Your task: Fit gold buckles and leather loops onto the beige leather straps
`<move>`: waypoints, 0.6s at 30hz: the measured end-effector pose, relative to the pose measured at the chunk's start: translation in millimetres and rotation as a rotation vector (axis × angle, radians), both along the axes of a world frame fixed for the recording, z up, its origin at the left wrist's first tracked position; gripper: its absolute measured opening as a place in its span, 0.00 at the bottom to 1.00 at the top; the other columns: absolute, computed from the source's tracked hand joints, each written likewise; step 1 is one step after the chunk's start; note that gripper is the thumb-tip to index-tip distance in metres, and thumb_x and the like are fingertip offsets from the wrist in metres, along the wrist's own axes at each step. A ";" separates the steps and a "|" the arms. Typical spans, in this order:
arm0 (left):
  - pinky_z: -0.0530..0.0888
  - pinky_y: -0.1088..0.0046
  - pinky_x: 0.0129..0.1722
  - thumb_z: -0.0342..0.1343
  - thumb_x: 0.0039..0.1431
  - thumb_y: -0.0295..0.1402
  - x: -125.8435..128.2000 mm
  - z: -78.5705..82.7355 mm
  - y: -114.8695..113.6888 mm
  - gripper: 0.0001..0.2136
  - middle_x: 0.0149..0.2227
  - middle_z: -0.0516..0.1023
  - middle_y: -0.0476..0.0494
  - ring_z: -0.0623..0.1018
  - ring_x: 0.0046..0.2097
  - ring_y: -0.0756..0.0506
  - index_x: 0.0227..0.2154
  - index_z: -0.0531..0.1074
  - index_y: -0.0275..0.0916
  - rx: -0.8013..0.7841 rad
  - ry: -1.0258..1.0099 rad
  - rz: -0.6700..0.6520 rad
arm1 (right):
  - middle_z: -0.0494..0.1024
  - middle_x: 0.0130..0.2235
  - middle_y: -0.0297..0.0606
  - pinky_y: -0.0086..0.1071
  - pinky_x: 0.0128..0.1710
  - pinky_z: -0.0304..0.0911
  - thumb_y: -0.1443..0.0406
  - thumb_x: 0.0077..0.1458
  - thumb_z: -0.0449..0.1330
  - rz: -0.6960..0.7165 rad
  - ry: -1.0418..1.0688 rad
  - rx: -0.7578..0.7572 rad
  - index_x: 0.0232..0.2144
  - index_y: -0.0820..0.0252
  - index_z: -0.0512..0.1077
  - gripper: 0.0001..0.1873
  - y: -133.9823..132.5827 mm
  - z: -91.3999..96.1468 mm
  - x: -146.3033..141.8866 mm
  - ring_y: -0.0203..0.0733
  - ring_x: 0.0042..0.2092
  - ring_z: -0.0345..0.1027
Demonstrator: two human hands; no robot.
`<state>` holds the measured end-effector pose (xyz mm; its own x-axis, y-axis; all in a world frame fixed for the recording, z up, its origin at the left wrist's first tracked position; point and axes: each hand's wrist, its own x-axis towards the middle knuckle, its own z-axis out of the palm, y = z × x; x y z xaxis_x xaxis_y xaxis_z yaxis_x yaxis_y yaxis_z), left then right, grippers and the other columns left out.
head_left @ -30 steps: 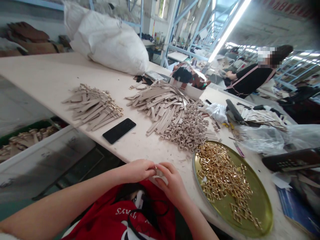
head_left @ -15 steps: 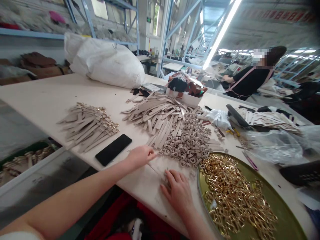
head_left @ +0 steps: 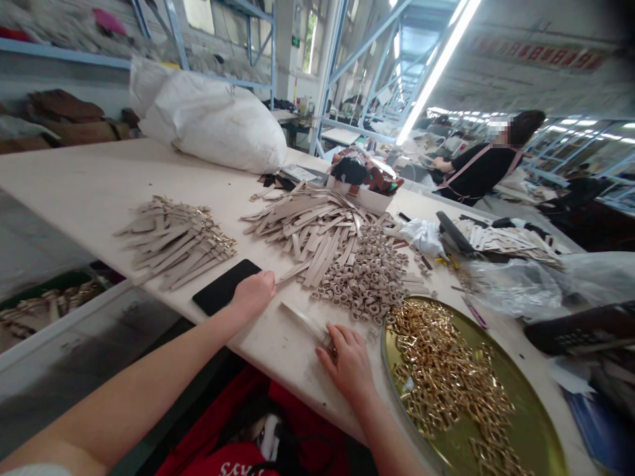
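My left hand [head_left: 254, 292] is closed beside the black phone [head_left: 223, 288]. Its fingertips pinch the end of a beige strap [head_left: 290, 272] that reaches back to the pile of loose straps [head_left: 317, 228]. My right hand [head_left: 348, 357], fingers curled, grips another beige strap [head_left: 303, 318] near the table's front edge; the free end points toward my left hand. What lies under the right fingers is mostly hidden. Beyond it spreads a heap of small beige loops [head_left: 370, 271]. A round tray [head_left: 538, 403] of gold metal hardware [head_left: 446, 363] stands right of this hand.
Straps with gold buckles [head_left: 181, 241] lie in a bunch at the left. Farther back are a large white sack [head_left: 208, 122] and a filled box [head_left: 367, 195]. Clear plastic [head_left: 516, 287] and a dark strip occupy the right side. A co-worker [head_left: 483, 162] is at the far right.
My left hand has moved left from the loops to beside the phone, with a strap end in its fingers. The strap in my right hand now shows more plainly. The view has shifted slightly.
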<state>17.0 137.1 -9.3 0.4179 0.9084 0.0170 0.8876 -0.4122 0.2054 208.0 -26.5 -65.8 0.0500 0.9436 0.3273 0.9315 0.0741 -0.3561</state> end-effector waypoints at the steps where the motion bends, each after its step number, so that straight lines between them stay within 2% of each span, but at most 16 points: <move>1: 0.66 0.73 0.34 0.45 0.55 0.31 -4.8 7.6 -6.6 0.07 0.35 0.73 0.40 0.73 0.36 0.45 0.32 0.66 0.35 0.020 -0.045 -0.008 | 0.69 0.45 0.48 0.44 0.45 0.59 0.61 0.51 0.55 -0.008 0.011 0.041 0.48 0.63 0.64 0.22 -1.4 2.8 -0.5 0.50 0.47 0.61; 5: 0.65 0.75 0.33 0.48 0.52 0.32 -15.7 46.4 -54.0 0.04 0.33 0.71 0.46 0.71 0.33 0.48 0.29 0.62 0.38 0.055 -0.453 -0.136 | 0.65 0.49 0.50 0.44 0.44 0.61 0.63 0.53 0.53 -0.041 0.112 0.201 0.51 0.61 0.59 0.22 -7.9 28.3 -16.5 0.49 0.48 0.61; 8: 0.63 0.76 0.28 0.49 0.49 0.31 -14.9 74.6 -98.6 0.04 0.25 0.67 0.51 0.66 0.26 0.52 0.24 0.59 0.39 -0.036 -0.632 -0.210 | 0.62 0.52 0.51 0.39 0.39 0.64 0.62 0.52 0.55 0.011 0.238 0.179 0.55 0.60 0.53 0.29 -13.6 53.9 -43.3 0.44 0.42 0.65; 10: 0.62 0.78 0.25 0.49 0.49 0.32 -13.4 86.8 -120.9 0.05 0.21 0.63 0.54 0.64 0.24 0.53 0.24 0.59 0.39 -0.187 -0.710 -0.196 | 0.65 0.49 0.51 0.39 0.39 0.64 0.63 0.50 0.56 0.057 0.291 0.142 0.53 0.62 0.56 0.28 -19.0 67.6 -62.1 0.45 0.40 0.66; 12: 0.62 0.79 0.23 0.50 0.50 0.35 -14.1 92.2 -133.0 0.06 0.20 0.63 0.55 0.65 0.23 0.53 0.27 0.60 0.39 -0.414 -0.788 -0.211 | 0.71 0.41 0.46 0.40 0.40 0.63 0.66 0.50 0.53 0.107 0.371 0.082 0.46 0.63 0.63 0.19 -26.7 77.1 -77.7 0.45 0.40 0.66; 14: 0.65 0.78 0.26 0.53 0.48 0.37 -17.0 91.8 -136.6 0.11 0.26 0.68 0.51 0.68 0.27 0.51 0.33 0.63 0.37 -0.567 -0.819 -0.283 | 0.72 0.33 0.41 0.35 0.36 0.64 0.68 0.53 0.49 0.180 0.558 -0.046 0.38 0.62 0.68 0.11 -36.7 82.8 -89.8 0.43 0.36 0.66; 16: 0.66 0.78 0.30 0.53 0.49 0.39 -19.9 86.6 -135.7 0.12 0.33 0.70 0.47 0.70 0.32 0.50 0.34 0.67 0.36 -0.656 -0.756 -0.387 | 0.70 0.28 0.36 0.29 0.29 0.63 0.67 0.56 0.45 0.258 0.807 -0.224 0.31 0.61 0.69 0.13 -47.3 85.7 -98.6 0.38 0.31 0.65; 18: 0.66 0.79 0.28 0.50 0.52 0.40 -20.6 77.1 -133.7 0.12 0.34 0.70 0.46 0.70 0.30 0.50 0.30 0.70 0.36 -0.772 -0.669 -0.435 | 0.69 0.25 0.33 0.26 0.25 0.60 0.65 0.58 0.43 0.317 1.007 -0.387 0.27 0.61 0.69 0.16 -55.9 86.2 -102.5 0.33 0.26 0.62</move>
